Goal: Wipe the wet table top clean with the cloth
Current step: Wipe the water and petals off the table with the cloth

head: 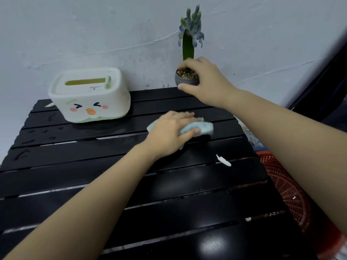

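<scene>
Pale-blue cloth point(202, 127) under left hand point(170, 133), long axis left-right.

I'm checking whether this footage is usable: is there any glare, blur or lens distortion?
Head view: bright glare patches on the black table near the front edge; wide-angle bending at the frame edges; slight softness on the left hand pressing the cloth; right hand on the plant pot looks sharper.

The slatted surface point(169, 184) is showing glossy black. The cloth point(204, 127) is looking pale blue. The tissue box point(90, 96) is wearing white with pink cheeks, an orange beak and green trim. The pot point(185, 81) is showing grey, the basket point(287, 186) red.
</scene>
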The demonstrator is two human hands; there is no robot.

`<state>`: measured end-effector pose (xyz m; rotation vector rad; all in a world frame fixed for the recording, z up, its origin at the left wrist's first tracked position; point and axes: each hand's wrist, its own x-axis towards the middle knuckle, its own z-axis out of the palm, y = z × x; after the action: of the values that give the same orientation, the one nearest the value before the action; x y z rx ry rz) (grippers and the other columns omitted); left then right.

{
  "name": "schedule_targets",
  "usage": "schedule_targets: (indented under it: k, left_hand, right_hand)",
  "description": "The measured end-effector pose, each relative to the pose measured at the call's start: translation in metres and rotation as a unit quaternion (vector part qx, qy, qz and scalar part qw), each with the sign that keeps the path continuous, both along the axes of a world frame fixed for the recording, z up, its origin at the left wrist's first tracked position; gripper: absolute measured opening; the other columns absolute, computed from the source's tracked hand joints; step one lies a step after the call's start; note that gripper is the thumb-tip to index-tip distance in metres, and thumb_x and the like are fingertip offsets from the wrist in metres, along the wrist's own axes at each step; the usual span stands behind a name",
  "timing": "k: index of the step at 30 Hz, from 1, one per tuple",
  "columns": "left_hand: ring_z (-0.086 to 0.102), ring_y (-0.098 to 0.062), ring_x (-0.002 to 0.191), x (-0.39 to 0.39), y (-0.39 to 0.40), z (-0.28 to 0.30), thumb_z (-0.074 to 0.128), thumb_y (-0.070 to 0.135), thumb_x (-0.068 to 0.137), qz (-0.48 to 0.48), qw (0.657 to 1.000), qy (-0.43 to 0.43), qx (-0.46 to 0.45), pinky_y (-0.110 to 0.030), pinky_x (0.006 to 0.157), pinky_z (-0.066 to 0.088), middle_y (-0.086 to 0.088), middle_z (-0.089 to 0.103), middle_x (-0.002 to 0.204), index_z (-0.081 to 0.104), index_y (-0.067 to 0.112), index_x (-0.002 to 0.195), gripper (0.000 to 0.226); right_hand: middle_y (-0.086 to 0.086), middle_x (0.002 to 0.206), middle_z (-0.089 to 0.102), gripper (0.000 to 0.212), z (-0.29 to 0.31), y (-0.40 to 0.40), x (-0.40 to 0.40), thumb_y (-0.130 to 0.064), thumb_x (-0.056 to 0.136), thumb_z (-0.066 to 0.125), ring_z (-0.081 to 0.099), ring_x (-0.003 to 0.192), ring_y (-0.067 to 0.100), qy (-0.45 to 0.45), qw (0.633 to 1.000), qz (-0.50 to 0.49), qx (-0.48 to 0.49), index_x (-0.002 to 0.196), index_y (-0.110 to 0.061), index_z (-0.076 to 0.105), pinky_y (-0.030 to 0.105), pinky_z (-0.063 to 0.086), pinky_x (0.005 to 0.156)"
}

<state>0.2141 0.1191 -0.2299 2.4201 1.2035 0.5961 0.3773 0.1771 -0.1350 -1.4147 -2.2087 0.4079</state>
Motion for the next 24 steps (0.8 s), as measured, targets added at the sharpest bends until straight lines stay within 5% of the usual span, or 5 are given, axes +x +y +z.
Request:
schedule_targets:
  k: [9,17,24]
  left_hand:
    - [0.053,-0.007,0.127,-0.012,-0.093,0.007,0.055,0.048,0.099,-0.089,0.995,-0.040,-0.036,-0.036,0.107,0.042,0.013,0.062,0.139,0.066,0.035,0.130,0.035]
    - [0.057,0.000,0.122,-0.060,-0.095,0.016,0.059,0.042,0.098,0.081,0.987,-0.140,0.017,-0.038,0.102,0.045,0.016,0.066,0.133,0.068,0.027,0.129,0.035]
    - [0.041,-0.032,0.143,-0.083,-0.087,-0.001,0.040,0.066,0.094,0.225,0.972,0.062,0.021,-0.047,0.118,0.034,-0.003,0.045,0.156,0.046,0.042,0.147,0.059]
  right_hand:
    - [0.004,0.122,0.050,0.041,-0.046,-0.020,-0.019,-0.029,0.089,0.071,0.052,0.111,0.019,-0.002,0.997,0.015,-0.074,0.127,-0.024,0.057,0.025,0.038,0.097]
    - [0.001,0.122,0.049,0.043,-0.057,-0.029,-0.014,-0.028,0.085,0.075,0.053,0.113,0.017,0.032,0.998,0.015,-0.059,0.126,-0.026,0.060,0.030,0.043,0.101]
    - [0.001,0.128,0.048,0.045,-0.061,-0.034,-0.017,-0.028,0.088,0.073,0.052,0.117,0.016,0.034,0.998,0.008,-0.052,0.130,-0.026,0.058,0.026,0.040,0.103]
